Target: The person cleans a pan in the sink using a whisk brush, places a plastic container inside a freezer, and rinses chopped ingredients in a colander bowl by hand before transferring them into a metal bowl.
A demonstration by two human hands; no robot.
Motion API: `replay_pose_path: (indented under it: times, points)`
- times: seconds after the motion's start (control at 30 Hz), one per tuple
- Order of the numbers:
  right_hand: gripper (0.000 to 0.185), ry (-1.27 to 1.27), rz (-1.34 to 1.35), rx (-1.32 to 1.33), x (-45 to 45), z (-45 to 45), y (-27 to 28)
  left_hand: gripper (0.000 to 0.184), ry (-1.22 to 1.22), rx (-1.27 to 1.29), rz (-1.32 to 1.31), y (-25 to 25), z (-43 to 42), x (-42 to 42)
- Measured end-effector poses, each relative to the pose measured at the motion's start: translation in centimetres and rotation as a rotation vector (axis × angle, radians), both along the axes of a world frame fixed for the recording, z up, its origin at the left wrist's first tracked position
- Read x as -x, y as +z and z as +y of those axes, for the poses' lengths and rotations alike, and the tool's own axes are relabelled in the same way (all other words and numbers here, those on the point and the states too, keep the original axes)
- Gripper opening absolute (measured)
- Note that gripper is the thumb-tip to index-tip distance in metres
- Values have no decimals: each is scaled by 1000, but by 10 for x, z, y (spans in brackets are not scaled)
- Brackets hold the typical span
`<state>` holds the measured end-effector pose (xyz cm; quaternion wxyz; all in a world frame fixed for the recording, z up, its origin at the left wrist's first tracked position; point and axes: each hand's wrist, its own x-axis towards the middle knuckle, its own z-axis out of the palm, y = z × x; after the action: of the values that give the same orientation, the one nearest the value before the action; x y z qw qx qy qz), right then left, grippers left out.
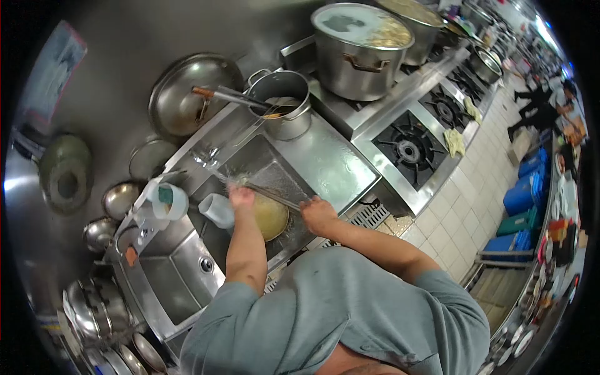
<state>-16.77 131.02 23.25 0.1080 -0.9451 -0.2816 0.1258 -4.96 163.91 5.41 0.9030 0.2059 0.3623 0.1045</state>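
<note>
My right hand point(317, 214) is closed around one end of a long metal utensil point(275, 197), whose head I cannot make out. Near its other end, under water running from the faucet point(205, 157), is my left hand point(242, 197); blur hides its fingers. Below both hands, a round yellowish vessel or its contents point(270, 219) sits in the sink point(275, 169). A white plastic jug point(217, 210) lies tilted just left of my left hand.
A tall pot point(287, 125) with utensils stands on the drainboard point(331, 156). Large full stockpots point(359, 69) and gas burners point(407, 149) are farther right. At left are a second basin point(172, 269) and a white container point(170, 203). People work far right.
</note>
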Motion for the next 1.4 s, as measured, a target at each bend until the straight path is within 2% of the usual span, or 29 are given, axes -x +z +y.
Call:
replay_pose_path:
  times: [0.07,0.1,0.17,0.23,0.3,0.33,0.37,0.4,0.47,0.5,0.57,0.6,0.63,0.67,0.73,0.8,0.87,0.93,0.97,1.03,1.1,1.17,1.2,1.23,1.27,1.3,1.37,1.4]
  points:
    - [31,-35,25,-28,3,-20,-17,22,-503,-283,-118,20,-22,34]
    - [32,-100,50,-62,7,-31,-26,22,-476,-281,-107,25,-25,51]
    - [35,-133,-28,-76,22,-62,-38,22,-1632,-1192,-3,32,-26,75]
    - [40,-232,-59,-171,44,-94,-47,29,-1533,-1736,40,-38,2,111]
    - [46,-292,-140,-339,70,-124,-58,36,-1053,-1587,462,-8,-6,166]
    - [46,-297,-148,-332,82,-130,-57,42,-1026,-1649,531,-64,24,189]
    - [47,-379,-162,-383,93,-136,-53,48,-1262,-1643,790,-62,33,208]
    - [47,-460,-175,-432,97,-140,-49,57,-1625,-1586,862,-132,77,231]
    - [47,-480,-231,-472,90,-138,-48,59,-1513,-1356,1058,-68,59,255]
    - [47,-492,-279,-524,83,-134,-48,59,-1516,-1347,1054,-72,62,253]
    - [44,-498,-199,-554,58,-122,-36,61,-1568,-1217,952,-91,80,269]
    - [44,-454,-163,-520,44,-117,-32,60,-1559,-1229,903,-124,92,275]
    - [39,-369,-320,-601,31,-104,-21,60,-1540,-1230,863,-151,103,279]
    - [38,-352,-320,-525,19,-98,-22,69,-1556,-1203,878,-135,91,274]
    - [42,-330,-322,-517,1,-72,2,55,-1615,-1136,923,-82,64,257]
    - [45,-363,-287,-527,-5,-59,6,54,-1604,-1187,927,-131,73,255]
    - [46,-426,-252,-533,-6,-51,6,60,-1747,-1071,865,-126,75,245]
    - [47,-475,-229,-566,-7,-47,-4,66,-1923,-1250,650,-185,91,256]
    - [47,-475,-184,-654,-14,-47,-10,61,-1855,-1218,721,-153,83,254]
    - [48,-513,-140,-518,-31,-33,20,51,-1704,-1156,850,-64,60,244]
    - [50,-590,-109,-562,-51,-27,34,45,-1660,-1106,790,-54,55,235]
    - [50,-588,157,-596,-64,-18,77,39,-1640,-1066,729,-56,49,230]
    - [50,-604,155,-597,-70,-19,83,34,-1434,-673,630,-63,48,234]
    - [49,-570,292,-808,-76,-20,86,29,-1200,-299,529,-60,45,237]
    - [49,-526,431,-1020,-80,-21,88,29,-1207,-303,535,-58,42,239]
    - [49,-531,435,-1028,-83,-20,91,27,-1116,-325,459,-56,37,239]
    - [48,-513,599,-1430,-81,-19,92,26,-1029,-346,396,-45,26,237]
    - [48,-455,621,-1507,-80,-19,92,30,-1104,-520,432,-39,21,229]
